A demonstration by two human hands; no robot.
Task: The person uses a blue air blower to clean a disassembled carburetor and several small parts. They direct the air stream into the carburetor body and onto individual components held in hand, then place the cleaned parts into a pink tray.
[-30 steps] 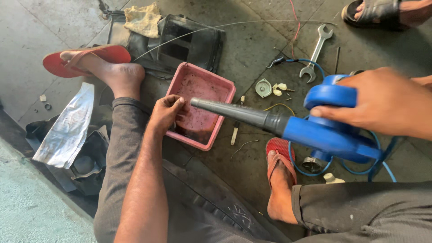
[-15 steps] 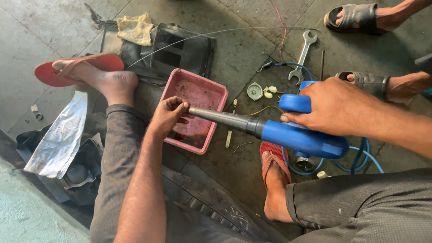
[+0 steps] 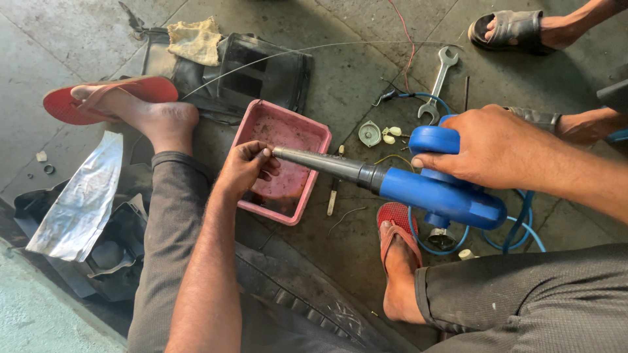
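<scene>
Over the pink tray (image 3: 313, 134), left hand (image 3: 245, 168) pinching something small, too tiny to identify, now right at the nozzle tip; at three o'clock, right hand (image 3: 487, 147) gripping the blue blower (image 3: 435, 196), swung closer.

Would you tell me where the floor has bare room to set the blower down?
Bare concrete lies along the top, between the black tray and the spanner, crossed only by thin wires. Around the pink tray, small parts, blue hose and both hands, left hand and right hand, it is crowded.
</scene>
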